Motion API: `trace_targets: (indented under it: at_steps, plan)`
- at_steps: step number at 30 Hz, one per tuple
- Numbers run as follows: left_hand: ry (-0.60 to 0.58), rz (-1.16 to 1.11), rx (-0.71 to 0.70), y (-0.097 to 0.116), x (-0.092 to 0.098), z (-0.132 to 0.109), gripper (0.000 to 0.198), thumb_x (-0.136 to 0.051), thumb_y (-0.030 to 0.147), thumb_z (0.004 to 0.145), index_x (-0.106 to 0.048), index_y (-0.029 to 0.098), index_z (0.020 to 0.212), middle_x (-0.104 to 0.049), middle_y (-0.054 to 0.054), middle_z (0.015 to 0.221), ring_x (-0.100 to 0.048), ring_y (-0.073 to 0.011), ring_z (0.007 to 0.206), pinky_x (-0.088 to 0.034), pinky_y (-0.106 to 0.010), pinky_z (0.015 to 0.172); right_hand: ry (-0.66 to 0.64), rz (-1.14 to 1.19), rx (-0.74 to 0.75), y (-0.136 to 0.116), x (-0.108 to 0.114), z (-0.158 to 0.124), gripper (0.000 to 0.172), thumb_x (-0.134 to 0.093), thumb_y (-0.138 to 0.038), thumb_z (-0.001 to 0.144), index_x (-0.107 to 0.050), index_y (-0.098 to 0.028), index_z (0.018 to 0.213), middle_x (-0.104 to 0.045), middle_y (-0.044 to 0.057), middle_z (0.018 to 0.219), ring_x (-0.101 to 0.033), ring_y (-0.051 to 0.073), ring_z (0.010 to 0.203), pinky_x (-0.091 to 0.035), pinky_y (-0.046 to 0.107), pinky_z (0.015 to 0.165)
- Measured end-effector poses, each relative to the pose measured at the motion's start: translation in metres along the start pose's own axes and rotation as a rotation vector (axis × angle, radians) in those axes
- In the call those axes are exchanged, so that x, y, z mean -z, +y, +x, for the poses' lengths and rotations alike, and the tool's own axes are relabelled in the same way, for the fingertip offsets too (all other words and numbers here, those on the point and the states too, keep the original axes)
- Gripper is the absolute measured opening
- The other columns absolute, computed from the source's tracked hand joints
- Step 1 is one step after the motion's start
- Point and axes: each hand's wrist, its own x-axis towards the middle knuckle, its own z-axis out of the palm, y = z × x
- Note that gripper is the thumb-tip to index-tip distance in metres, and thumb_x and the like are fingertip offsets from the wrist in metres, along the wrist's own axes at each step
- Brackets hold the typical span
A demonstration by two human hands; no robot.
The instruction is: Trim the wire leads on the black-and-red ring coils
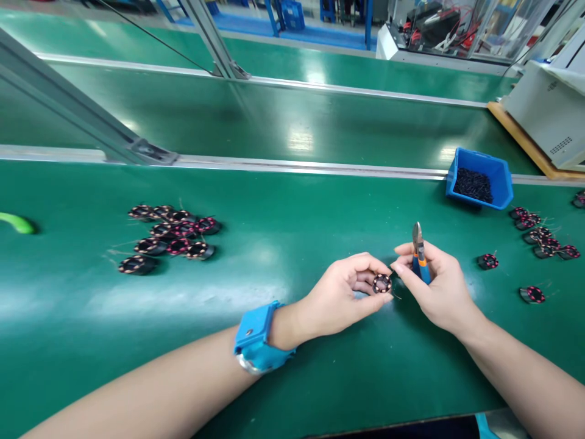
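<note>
My left hand (347,292) pinches a small round black coil (382,283) with copper windings between thumb and fingers. A blue strap (256,336) wraps that wrist. My right hand (436,283) grips small cutting pliers (418,250) with blue and orange handles, jaws pointing up. Its fingertips touch the coil's right side. Both hands hover just above the green table (283,244), right of centre.
A pile of several similar coils (171,236) lies at the left. More coils (543,241) are scattered at the right. A blue bin (479,178) of small black parts stands at the back right. A green object (16,222) lies at the far left edge.
</note>
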Motion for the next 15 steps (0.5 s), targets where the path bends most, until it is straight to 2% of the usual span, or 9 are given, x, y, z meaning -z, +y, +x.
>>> trace_targets:
  at_steps: [6, 11, 15]
  plan:
    - [0.022, -0.032, -0.007, 0.003, -0.001, -0.002, 0.029, -0.072, 0.014, 0.071, -0.051, 0.014, 0.09, -0.065, -0.002, 0.084, -0.066, -0.0113, 0.077, -0.054, -0.024, 0.073, -0.107, -0.088, 0.022, -0.001, 0.008, -0.002, 0.013, -0.059, -0.019, 0.083, -0.062, -0.018, 0.095, -0.066, 0.002, 0.083, -0.063, 0.014, 0.073, -0.051, 0.026, 0.068]
    - [0.03, 0.023, -0.022, 0.004, -0.002, -0.002, 0.027, -0.073, 0.016, 0.07, -0.056, 0.011, 0.09, -0.068, -0.005, 0.086, -0.066, -0.0107, 0.075, -0.054, -0.022, 0.073, -0.108, -0.258, 0.221, -0.001, 0.02, -0.004, 0.019, -0.059, -0.012, 0.082, -0.06, -0.018, 0.099, -0.062, 0.002, 0.086, -0.058, 0.013, 0.072, -0.047, 0.025, 0.069]
    - [0.031, 0.015, -0.036, 0.001, -0.001, -0.002, 0.026, -0.073, 0.016, 0.071, -0.057, 0.012, 0.092, -0.068, -0.005, 0.086, -0.066, -0.0115, 0.078, -0.054, -0.023, 0.075, -0.125, -0.33, 0.288, 0.001, 0.021, -0.007, 0.018, -0.057, -0.009, 0.084, -0.057, -0.019, 0.099, -0.062, 0.0, 0.082, -0.057, 0.012, 0.071, -0.046, 0.023, 0.067]
